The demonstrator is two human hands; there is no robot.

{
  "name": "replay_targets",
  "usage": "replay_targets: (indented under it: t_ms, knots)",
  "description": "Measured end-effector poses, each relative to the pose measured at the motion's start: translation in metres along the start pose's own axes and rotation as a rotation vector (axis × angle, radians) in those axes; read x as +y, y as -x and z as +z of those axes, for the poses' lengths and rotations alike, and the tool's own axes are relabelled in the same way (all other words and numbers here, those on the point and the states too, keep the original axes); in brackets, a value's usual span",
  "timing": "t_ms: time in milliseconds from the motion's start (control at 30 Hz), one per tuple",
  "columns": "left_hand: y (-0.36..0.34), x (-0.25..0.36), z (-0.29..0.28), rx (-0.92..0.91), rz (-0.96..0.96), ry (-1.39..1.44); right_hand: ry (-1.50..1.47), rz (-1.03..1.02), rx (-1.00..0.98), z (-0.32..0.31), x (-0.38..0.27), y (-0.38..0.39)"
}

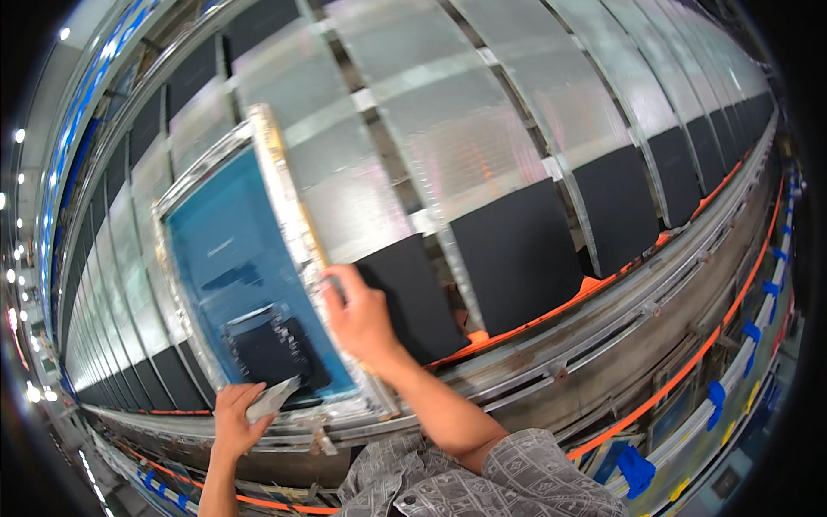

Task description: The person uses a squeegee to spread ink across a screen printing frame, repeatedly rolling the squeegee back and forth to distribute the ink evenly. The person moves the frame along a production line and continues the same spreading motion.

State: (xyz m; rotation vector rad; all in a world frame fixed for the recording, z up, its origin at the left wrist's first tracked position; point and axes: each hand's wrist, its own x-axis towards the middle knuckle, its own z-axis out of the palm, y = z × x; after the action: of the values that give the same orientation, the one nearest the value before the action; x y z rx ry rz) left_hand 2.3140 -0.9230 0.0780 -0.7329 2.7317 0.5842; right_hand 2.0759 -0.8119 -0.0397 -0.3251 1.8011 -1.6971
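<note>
A screen printing frame (pixel 289 194) with taped, silvery edges and blue mesh (pixel 228 224) lies tilted across the long table, left of centre. Dark ink (pixel 267 345) covers a patch near the mesh's close end. My left hand (pixel 234 422) is closed around a pale grey squeegee (pixel 274 399) at the frame's near left corner. The squeegee's tip points right, over the near end of the mesh. On the frame's right side, my right hand (pixel 362 319) grips the edge with curled fingers. Part of its grip is hidden behind the hand itself.
A row of shiny panels (pixel 469 129) runs along the table, with black fabric pieces (pixel 517 254) at their near ends. Metal rails (pixel 560 370) follow the table's front edge. An orange strip (pixel 663 392) and blue cloth-like bundles (pixel 636 472) line the lower right.
</note>
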Motion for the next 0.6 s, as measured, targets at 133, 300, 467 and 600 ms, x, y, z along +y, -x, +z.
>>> replay_targets:
  t_ms: [133,300,467,600]
  knots:
    - [0.001,-0.023,0.034,0.08,0.103,0.215,0.392,-0.092,0.163,-0.021,0.0,-0.006]
    - [0.007,-0.015,0.055,0.113,0.132,0.062,0.987,-0.363,0.226,-0.018,-0.018,0.014]
    - [-0.038,-0.048,0.023,0.179,0.198,0.038,0.641,-0.149,-0.767,0.047,-0.092,0.027]
    - [-0.103,-0.064,0.005,0.296,0.232,0.004,1.1,-0.501,-0.751,0.084,-0.086,-0.006]
